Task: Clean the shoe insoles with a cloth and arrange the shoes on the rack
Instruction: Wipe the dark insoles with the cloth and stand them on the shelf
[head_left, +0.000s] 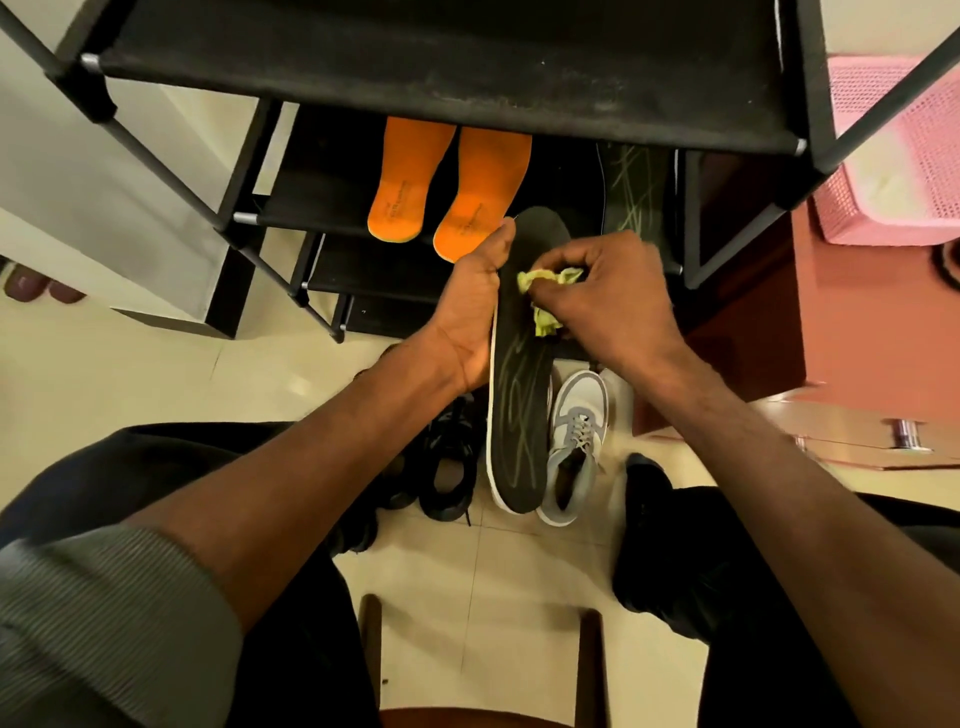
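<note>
A long black insole (519, 415) with pale green streaks is held upright-tilted in front of me. My left hand (475, 312) grips its left edge, thumb up near the toe end. My right hand (618, 296) pinches a crumpled yellow-green cloth (545, 296) and presses it on the insole's upper half. Two orange insoles (447, 192) lie side by side on a shelf of the black shoe rack (441, 67). Another black streaked insole (634, 187) lies on the same shelf to the right. A grey and white sneaker (576, 441) stands on the floor behind the held insole.
Black shoes (447, 467) sit on the tiled floor left of the sneaker. A pink plastic basket (898, 156) stands at the right, on a reddish-brown cabinet (753, 338). My knees and a wooden stool edge (478, 675) fill the bottom.
</note>
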